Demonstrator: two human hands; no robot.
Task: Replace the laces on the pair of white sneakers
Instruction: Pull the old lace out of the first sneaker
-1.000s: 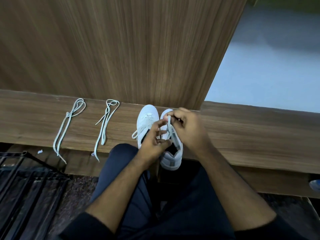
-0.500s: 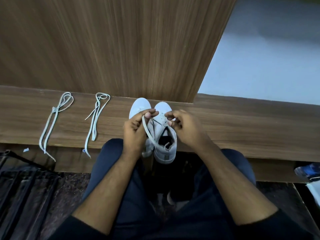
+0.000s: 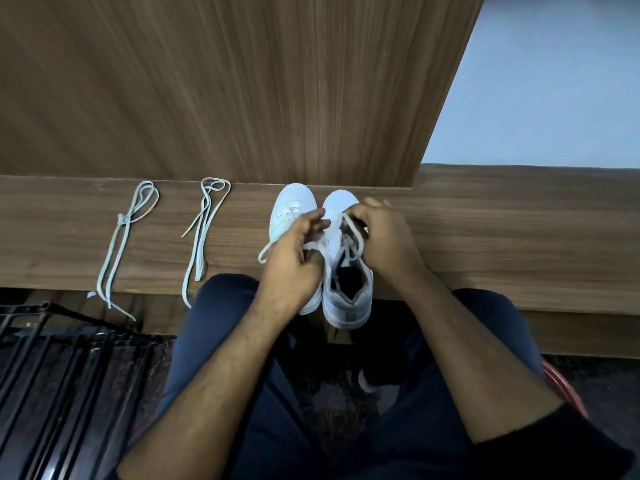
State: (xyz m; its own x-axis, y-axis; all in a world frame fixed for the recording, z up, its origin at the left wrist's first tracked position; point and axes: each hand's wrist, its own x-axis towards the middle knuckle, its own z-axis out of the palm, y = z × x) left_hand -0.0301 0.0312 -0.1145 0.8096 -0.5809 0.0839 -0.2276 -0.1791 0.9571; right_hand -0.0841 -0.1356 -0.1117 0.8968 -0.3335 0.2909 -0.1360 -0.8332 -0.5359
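Since half a second ago the left hand (image 3: 294, 258) has dropped from lifting a lace loop and now lies over the left sneaker (image 3: 292, 211), fingers curled at the tongue of the right sneaker (image 3: 346, 271); whether they pinch the lace I cannot tell. Right hand (image 3: 384, 237) has closed in and pinches the old lace (image 3: 353, 237) at the upper eyelets, a loop standing up between the two hands.

Both sneakers sit side by side on the wooden ledge (image 3: 502, 237), toes to the wood panel (image 3: 242, 81), heels overhanging the near edge.

Risks — judged: pulling the lace hard toward the body could drag the right sneaker off the ledge, since the heel is unsupported; the lace tip may snag in an eyelet.

Nearby: two replacement laces (image 3: 204, 233) and (image 3: 124, 237) lie well apart to the left, tails hanging over the edge — a knee bump could pull them down. Black rack (image 3: 52, 375) below left. Nothing blocks the reach except the left hand covering the left sneaker.
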